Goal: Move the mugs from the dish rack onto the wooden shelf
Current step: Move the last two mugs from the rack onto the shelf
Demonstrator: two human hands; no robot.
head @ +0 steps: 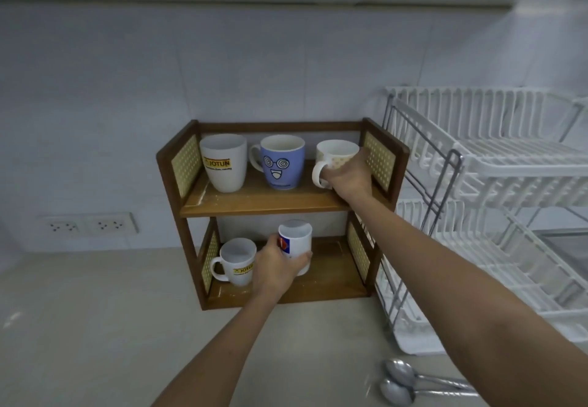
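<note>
A two-tier wooden shelf (261,206) with woven side panels stands at centre frame on a pale countertop (95,327), against a white tiled wall (222,66). Upper tier, left to right: a tall white mug with a yellow label (224,164), a blue mug with a cartoon face (281,161), and a cream dotted mug (334,158) at the right end of the tier. The right hand (348,177) is closed around the lower body of the cream dotted mug, beside its handle, which points toward the left of the frame; the mug sits upright at board level, though contact with the board cannot be confirmed. Lower tier: a small white mug with a yellow label (237,263) stands at the left end, handle outward to the left. Just beside it, the left hand (276,269) grips a white mug with a red and blue emblem (296,244), fingers wrapped about its side; this mug is slightly tilted, and whether its base rests on the board cannot be told. A white dish rack (496,190) with a metal frame occupies the right side of the frame; its visible tiers show no mugs. Two metal spoons (413,384) lie on the countertop at lower right, below the rack. A double wall socket (89,225) is fitted at the left of the frame, well apart from the shelf.
</note>
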